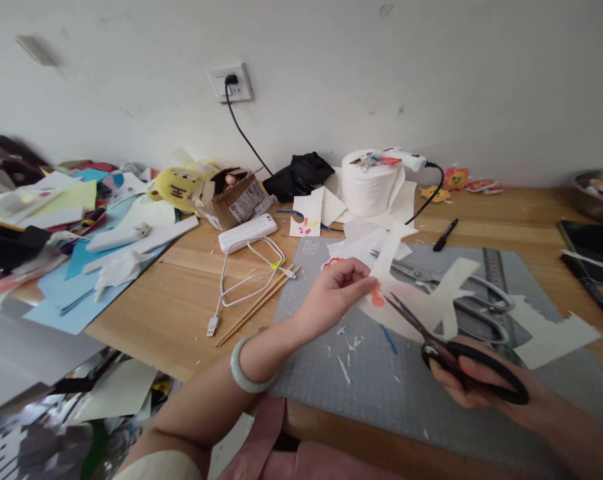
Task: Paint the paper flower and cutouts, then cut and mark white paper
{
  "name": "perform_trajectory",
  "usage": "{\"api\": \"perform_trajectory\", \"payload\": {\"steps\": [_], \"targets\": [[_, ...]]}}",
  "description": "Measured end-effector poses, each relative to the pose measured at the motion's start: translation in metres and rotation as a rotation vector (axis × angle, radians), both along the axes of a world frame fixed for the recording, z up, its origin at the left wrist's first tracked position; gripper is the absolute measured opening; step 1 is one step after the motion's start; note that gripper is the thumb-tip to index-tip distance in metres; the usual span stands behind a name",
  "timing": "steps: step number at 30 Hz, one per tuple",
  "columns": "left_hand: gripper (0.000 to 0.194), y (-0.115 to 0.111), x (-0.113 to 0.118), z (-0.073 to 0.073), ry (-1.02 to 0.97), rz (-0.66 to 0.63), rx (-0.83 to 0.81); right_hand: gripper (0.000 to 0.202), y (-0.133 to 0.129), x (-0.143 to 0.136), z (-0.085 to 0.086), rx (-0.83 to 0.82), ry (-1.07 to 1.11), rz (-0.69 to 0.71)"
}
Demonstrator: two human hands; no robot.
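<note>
Pinched between the thumb and fingers of my left hand (339, 290) is a white paper piece (406, 310) with a red-orange drawing near my fingertips. Black-handled scissors (444, 353) are in my right hand (491, 383), its fingers through the handles. Their narrow blades point up and left, tips close to the drawing. The paper has long cut strips standing up and to the right. Beneath both hands lies a grey cutting mat (331, 387) with small paper scraps. Behind the paper, a larger pair of metal scissors (481, 307) rests on the mat.
A metal ruler (494, 267) and a torn paper sheet (551, 333) lie right. Farther back are a tissue roll (369, 187), a black pen (445, 235) and a cardboard box (231, 200). A white power bank (248, 232), cable and chopsticks (256, 307) are left; paper piles lie far left.
</note>
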State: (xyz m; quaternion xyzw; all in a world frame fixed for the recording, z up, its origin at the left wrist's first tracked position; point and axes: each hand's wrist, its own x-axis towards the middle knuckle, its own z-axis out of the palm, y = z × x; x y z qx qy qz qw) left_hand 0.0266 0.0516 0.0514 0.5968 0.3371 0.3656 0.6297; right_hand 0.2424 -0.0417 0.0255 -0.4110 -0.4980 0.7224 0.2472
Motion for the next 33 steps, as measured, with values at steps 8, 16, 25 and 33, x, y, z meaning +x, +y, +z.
{"api": "perform_trajectory", "payload": {"steps": [8,16,25,33], "targets": [[0.02,-0.004,0.006,-0.005,-0.099,0.096,-0.125,0.058,-0.004,-0.018,0.01,0.009,-0.099,0.065],[0.025,-0.01,0.009,-0.007,-0.097,0.077,-0.102,0.05,-0.015,-0.029,-0.027,0.066,-0.206,-0.076],[0.034,-0.014,0.012,-0.008,-0.15,0.018,-0.147,0.047,-0.013,-0.031,-0.014,0.067,-0.235,-0.206],[0.03,-0.015,0.012,-0.013,-0.176,0.028,-0.088,0.051,-0.008,-0.03,-0.017,0.039,-0.16,-0.197]]}}
